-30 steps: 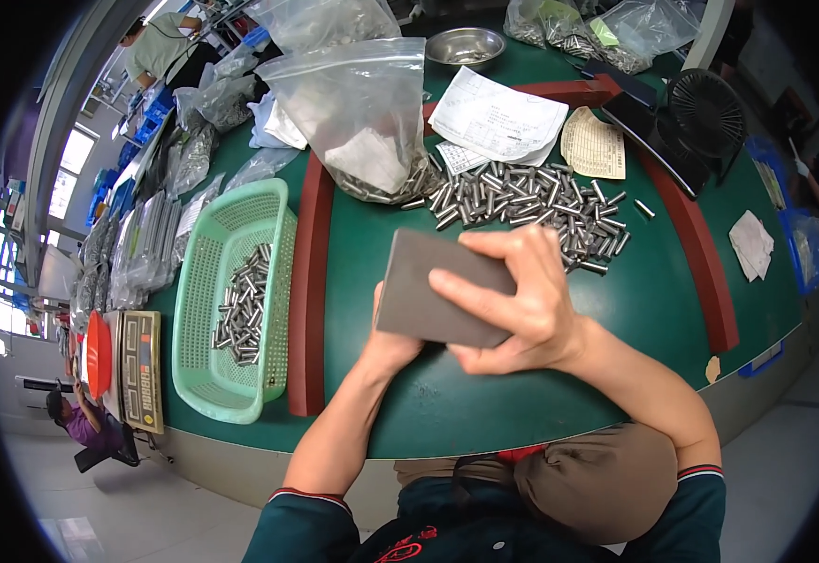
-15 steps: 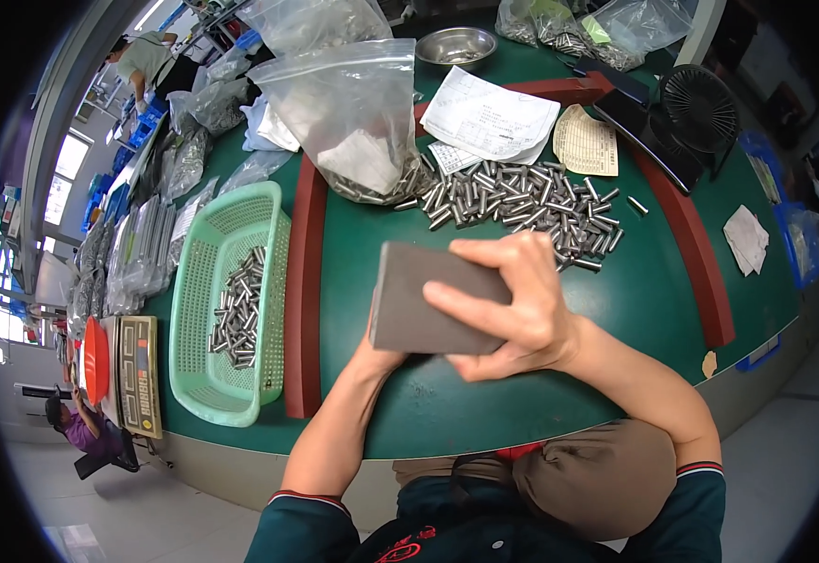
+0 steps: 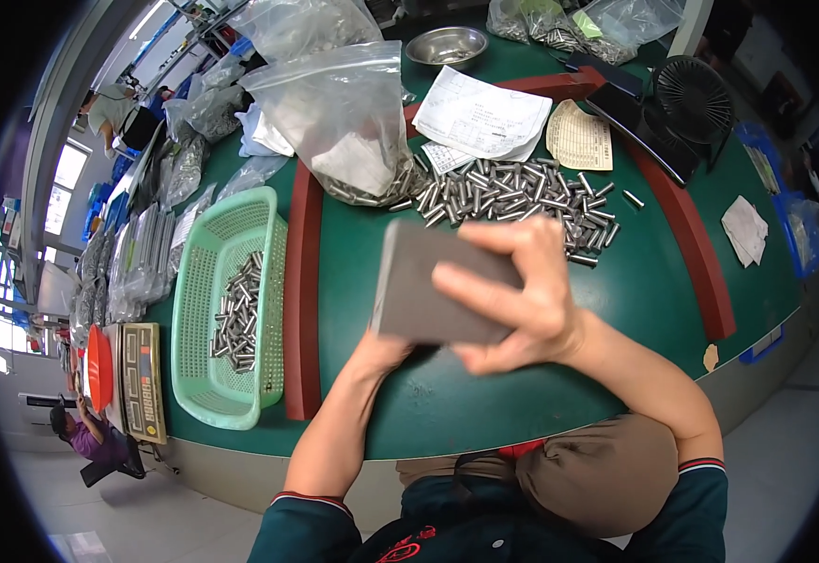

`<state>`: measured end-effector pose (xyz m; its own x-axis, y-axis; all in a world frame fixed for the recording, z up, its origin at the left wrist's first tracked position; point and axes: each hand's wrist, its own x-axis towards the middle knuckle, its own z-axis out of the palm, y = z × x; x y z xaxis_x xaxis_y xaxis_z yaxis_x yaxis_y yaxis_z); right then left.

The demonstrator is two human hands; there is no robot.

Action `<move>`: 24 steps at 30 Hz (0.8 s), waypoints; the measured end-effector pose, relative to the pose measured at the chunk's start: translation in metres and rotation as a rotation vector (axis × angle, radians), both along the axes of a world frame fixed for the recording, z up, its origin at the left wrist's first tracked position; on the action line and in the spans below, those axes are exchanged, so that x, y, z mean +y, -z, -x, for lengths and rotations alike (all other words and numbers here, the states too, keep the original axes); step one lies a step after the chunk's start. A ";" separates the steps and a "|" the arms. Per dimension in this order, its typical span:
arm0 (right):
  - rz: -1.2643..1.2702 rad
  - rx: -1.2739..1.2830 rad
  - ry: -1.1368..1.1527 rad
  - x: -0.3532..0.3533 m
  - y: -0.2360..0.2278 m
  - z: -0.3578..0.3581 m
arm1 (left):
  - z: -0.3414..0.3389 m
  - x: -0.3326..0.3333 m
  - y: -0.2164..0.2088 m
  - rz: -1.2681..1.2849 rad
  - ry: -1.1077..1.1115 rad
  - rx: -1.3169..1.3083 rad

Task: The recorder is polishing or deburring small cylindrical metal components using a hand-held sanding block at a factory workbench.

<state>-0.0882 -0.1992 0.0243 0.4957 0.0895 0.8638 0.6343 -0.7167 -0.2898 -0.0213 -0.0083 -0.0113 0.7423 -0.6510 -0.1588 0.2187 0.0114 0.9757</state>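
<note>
A flat, dark grey rectangular block [image 3: 414, 286] is held above the table in front of me. My right hand [image 3: 539, 298] grips it from the right, with one finger lying across its top face and the thumb by the near edge; motion blurs it somewhat. Under the block's near left corner is my left hand [image 3: 383, 349], its fingers hidden by the block. Just beyond lies a loose pile of short metal pins [image 3: 531, 197]. To the left, a green plastic basket [image 3: 276, 281] holds more of these pins.
Dark red bars [image 3: 303, 300] frame the green table [image 3: 484, 413]. Behind the pile are a clear plastic bag of pins [image 3: 362, 169], paper sheets [image 3: 484, 111] and a metal bowl [image 3: 447, 45]. A black fan [image 3: 694, 98] stands far right, a scale [image 3: 142, 385] at left.
The block and my right hand have shifted slightly, and the block's tilt has changed a little. My left forearm is nearly unchanged. The whole view has moved slightly.
</note>
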 end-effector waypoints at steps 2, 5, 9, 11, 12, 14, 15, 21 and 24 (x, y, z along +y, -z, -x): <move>0.003 0.037 0.011 0.000 0.006 -0.004 | -0.015 0.004 0.009 0.022 0.187 -0.053; -0.050 0.052 0.289 -0.026 0.010 -0.017 | -0.016 -0.003 -0.012 0.133 0.292 -0.205; -0.112 0.111 0.314 -0.028 0.008 -0.012 | -0.013 -0.009 -0.017 0.010 0.208 -0.378; -0.078 0.100 0.294 -0.026 0.007 -0.013 | -0.014 -0.009 -0.010 0.016 0.046 -0.482; -0.085 0.086 0.234 -0.020 0.006 -0.011 | -0.014 -0.008 -0.009 0.017 -0.004 -0.505; -0.033 0.093 0.032 -0.001 0.007 -0.003 | -0.010 -0.006 -0.012 0.057 -0.143 -0.436; 0.060 0.082 -0.035 0.005 0.005 0.001 | -0.013 -0.002 -0.011 -0.002 -0.117 -0.471; -0.009 0.088 0.240 -0.015 0.002 -0.006 | -0.016 -0.005 -0.012 -0.003 -0.131 -0.609; 0.069 0.138 -0.031 0.010 0.002 0.002 | -0.011 -0.006 -0.015 -0.001 -0.170 -0.569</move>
<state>-0.0899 -0.1889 0.0224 0.6058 0.1630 0.7787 0.6135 -0.7189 -0.3268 -0.0100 -0.0143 0.0034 0.8050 -0.5153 0.2941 -0.3438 -0.0010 0.9391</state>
